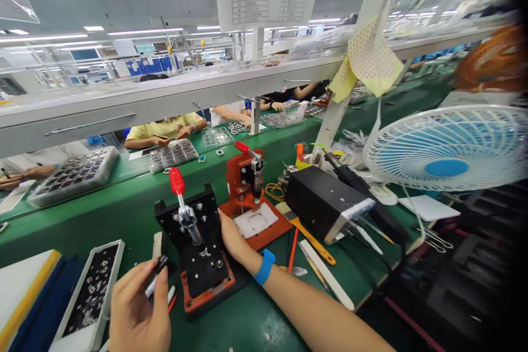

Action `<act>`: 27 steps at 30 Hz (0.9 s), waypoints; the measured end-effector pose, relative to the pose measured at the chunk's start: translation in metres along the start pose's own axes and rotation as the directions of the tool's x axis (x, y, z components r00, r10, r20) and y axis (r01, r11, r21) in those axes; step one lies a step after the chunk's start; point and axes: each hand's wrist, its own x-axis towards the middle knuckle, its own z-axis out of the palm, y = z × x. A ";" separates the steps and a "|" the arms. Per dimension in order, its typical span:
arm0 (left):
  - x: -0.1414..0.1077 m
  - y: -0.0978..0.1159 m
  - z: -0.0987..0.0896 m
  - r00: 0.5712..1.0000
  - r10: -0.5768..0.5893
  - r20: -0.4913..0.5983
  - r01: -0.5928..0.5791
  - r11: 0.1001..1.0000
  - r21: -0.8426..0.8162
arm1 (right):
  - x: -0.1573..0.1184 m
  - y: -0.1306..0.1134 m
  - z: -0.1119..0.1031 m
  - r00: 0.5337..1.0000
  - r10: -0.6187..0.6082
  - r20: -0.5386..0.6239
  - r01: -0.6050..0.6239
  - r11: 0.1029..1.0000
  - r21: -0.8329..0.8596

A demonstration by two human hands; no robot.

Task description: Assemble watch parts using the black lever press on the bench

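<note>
My left hand (138, 305) is closed, pinching a small black and silver part (160, 265) between thumb and fingers. It is just left of a black toggle-clamp fixture (202, 264) with a red handle and an orange-edged base. My right hand (233, 236), with a blue band at the wrist, is against the right side of this fixture and grips its edge. The fingers of that hand go out of sight behind the upright plate. Right behind stands an orange toggle-clamp press (240, 181) with a white block (258, 220) on its base.
On the left are a white tray (115, 264) of tiny parts and a blue-and-yellow stack (33, 297). A black box (324, 201), a brush (317, 242) and a fan (445, 148) stand right. Co-workers' hands (181, 131) work beyond the bench, beneath a shelf beam (165, 99).
</note>
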 end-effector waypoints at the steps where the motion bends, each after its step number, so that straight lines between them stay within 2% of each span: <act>1: 0.001 0.002 0.000 1.000 0.014 -0.025 -0.013 1.000 0.008 | 0.000 0.000 0.000 1.000 0.005 0.001 -0.005 1.000 0.002; 10: -0.001 0.006 -0.002 0.982 0.185 0.047 -0.185 0.983 -0.008 | 0.001 0.003 -0.002 1.000 0.018 0.002 -0.018 1.000 -0.006; 16: 0.006 0.018 0.004 0.982 0.166 0.090 -0.167 0.986 0.000 | 0.000 0.001 -0.002 0.999 0.050 -0.001 -0.050 0.999 0.005; 22: 0.000 -0.003 -0.006 0.980 0.078 0.183 -0.089 0.995 0.050 | 0.002 0.003 -0.002 0.999 0.029 0.014 -0.029 1.000 0.006; 27: -0.006 -0.014 -0.012 0.966 0.135 0.220 -0.155 0.985 0.077 | 0.001 0.001 -0.003 0.999 0.041 0.017 -0.041 0.999 -0.001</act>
